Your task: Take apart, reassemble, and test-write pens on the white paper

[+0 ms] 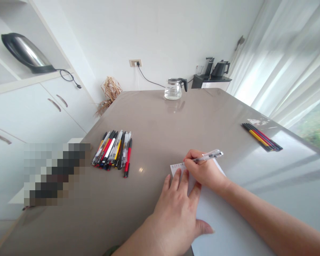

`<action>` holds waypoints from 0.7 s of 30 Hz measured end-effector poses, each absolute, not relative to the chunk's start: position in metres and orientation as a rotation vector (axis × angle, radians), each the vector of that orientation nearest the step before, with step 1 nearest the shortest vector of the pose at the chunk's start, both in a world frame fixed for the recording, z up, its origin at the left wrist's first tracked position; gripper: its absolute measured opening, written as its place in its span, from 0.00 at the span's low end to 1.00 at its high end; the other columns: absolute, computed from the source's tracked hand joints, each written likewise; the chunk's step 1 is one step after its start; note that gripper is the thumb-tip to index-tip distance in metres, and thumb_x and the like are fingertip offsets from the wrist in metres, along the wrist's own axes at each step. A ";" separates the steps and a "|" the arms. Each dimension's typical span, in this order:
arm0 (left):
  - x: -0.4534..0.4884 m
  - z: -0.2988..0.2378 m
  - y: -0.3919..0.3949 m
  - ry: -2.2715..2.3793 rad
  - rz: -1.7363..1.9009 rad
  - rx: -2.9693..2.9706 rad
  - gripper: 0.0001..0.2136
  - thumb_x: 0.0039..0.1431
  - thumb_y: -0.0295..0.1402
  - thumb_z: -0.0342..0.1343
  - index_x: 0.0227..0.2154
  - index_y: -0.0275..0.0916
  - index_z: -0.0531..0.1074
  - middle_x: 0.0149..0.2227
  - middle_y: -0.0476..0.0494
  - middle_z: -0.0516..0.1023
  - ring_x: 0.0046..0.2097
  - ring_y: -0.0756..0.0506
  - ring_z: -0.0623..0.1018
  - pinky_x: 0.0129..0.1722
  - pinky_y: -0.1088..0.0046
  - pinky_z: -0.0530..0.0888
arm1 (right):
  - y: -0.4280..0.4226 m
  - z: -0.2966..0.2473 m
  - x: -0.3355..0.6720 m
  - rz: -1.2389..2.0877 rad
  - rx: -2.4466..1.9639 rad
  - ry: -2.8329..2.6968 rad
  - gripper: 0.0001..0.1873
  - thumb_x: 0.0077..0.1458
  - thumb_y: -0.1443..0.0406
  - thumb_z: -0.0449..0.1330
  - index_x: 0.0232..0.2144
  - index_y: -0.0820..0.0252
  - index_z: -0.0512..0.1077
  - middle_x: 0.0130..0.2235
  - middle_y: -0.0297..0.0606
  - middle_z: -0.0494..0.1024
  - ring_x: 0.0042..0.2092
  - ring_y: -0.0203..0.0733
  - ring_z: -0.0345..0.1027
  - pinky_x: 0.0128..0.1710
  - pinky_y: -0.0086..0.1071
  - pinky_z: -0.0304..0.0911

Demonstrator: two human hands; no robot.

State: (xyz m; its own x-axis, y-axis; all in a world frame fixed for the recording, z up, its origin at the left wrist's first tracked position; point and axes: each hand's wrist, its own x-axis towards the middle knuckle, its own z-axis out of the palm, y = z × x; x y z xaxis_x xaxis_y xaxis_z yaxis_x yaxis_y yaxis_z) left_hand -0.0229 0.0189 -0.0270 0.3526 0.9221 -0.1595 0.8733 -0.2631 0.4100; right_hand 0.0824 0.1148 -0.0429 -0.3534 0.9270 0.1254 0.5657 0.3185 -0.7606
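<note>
My right hand [204, 172] is closed around a clear-barrelled pen [209, 155], with its tip on the far left corner of a white sheet of paper [218, 224]. A few marks show at that corner. My left hand [176, 209] lies flat on the sheet's left edge, fingers spread, just behind the right hand. The paper lies on a glossy taupe table [154, 124].
Several pens in a bundle [114, 151] lie to the left of my hands. A smaller row of pens [261, 137] lies at the right. A glass carafe [174, 89] stands at the far edge. Kettles [216, 68] sit on a stand behind. Cabinets line the left wall.
</note>
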 end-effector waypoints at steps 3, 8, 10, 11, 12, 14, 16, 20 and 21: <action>-0.023 -0.028 0.019 1.570 0.163 2.198 0.42 0.39 0.51 0.54 0.56 0.43 0.43 0.60 0.37 0.41 0.59 0.34 0.42 0.53 0.50 0.46 | 0.115 -0.043 0.083 0.863 -1.311 -2.019 0.07 0.42 0.69 0.48 0.17 0.60 0.64 0.18 0.29 0.65 0.21 0.31 0.56 0.19 0.24 0.52; -0.023 -0.029 0.018 1.572 0.158 2.198 0.41 0.40 0.53 0.52 0.56 0.44 0.44 0.60 0.37 0.41 0.59 0.34 0.41 0.53 0.49 0.46 | 0.115 -0.044 0.085 0.857 -1.304 -1.968 0.08 0.42 0.69 0.48 0.18 0.60 0.65 0.19 0.30 0.66 0.24 0.32 0.58 0.22 0.24 0.54; -0.023 -0.028 0.018 1.575 0.154 2.194 0.41 0.40 0.52 0.53 0.56 0.44 0.44 0.60 0.37 0.41 0.59 0.34 0.41 0.53 0.49 0.46 | 0.115 -0.044 0.085 0.854 -1.301 -1.973 0.08 0.43 0.68 0.48 0.18 0.60 0.65 0.20 0.30 0.67 0.24 0.32 0.59 0.22 0.24 0.54; -0.023 -0.028 0.018 1.576 0.154 2.193 0.41 0.40 0.52 0.53 0.56 0.44 0.44 0.60 0.37 0.42 0.59 0.34 0.42 0.53 0.49 0.46 | 0.115 -0.044 0.085 0.855 -1.299 -1.984 0.08 0.43 0.68 0.48 0.18 0.60 0.65 0.20 0.30 0.67 0.23 0.31 0.59 0.22 0.24 0.54; -0.023 -0.027 0.018 1.577 0.156 2.193 0.41 0.40 0.52 0.53 0.56 0.44 0.44 0.60 0.37 0.42 0.59 0.34 0.42 0.53 0.49 0.47 | 0.115 -0.044 0.085 0.859 -1.299 -1.995 0.08 0.43 0.68 0.48 0.18 0.60 0.65 0.19 0.29 0.67 0.23 0.31 0.59 0.21 0.24 0.54; -0.023 -0.027 0.017 1.578 0.168 2.198 0.41 0.40 0.51 0.54 0.56 0.44 0.44 0.60 0.37 0.42 0.59 0.34 0.43 0.53 0.50 0.47 | 0.115 -0.044 0.085 0.864 -1.301 -2.013 0.08 0.44 0.68 0.48 0.18 0.59 0.65 0.19 0.29 0.67 0.23 0.31 0.58 0.20 0.23 0.54; -0.023 -0.027 0.018 1.578 0.178 2.203 0.41 0.40 0.52 0.54 0.56 0.44 0.44 0.60 0.37 0.42 0.59 0.34 0.43 0.53 0.50 0.47 | 0.114 -0.045 0.085 0.865 -1.308 -2.024 0.08 0.44 0.68 0.48 0.19 0.59 0.65 0.19 0.29 0.67 0.23 0.31 0.58 0.20 0.23 0.54; -0.023 -0.028 0.019 1.574 0.167 2.197 0.41 0.40 0.51 0.54 0.56 0.44 0.44 0.60 0.37 0.42 0.59 0.34 0.42 0.53 0.50 0.47 | 0.114 -0.045 0.085 0.843 -1.315 -2.046 0.08 0.44 0.68 0.48 0.19 0.59 0.65 0.20 0.28 0.67 0.23 0.31 0.59 0.21 0.23 0.54; -0.023 -0.028 0.020 1.573 0.163 2.196 0.41 0.40 0.51 0.54 0.56 0.44 0.44 0.60 0.37 0.42 0.59 0.34 0.43 0.53 0.49 0.47 | 0.115 -0.045 0.085 0.838 -1.315 -2.050 0.08 0.44 0.68 0.48 0.19 0.59 0.65 0.20 0.28 0.67 0.23 0.31 0.59 0.21 0.23 0.54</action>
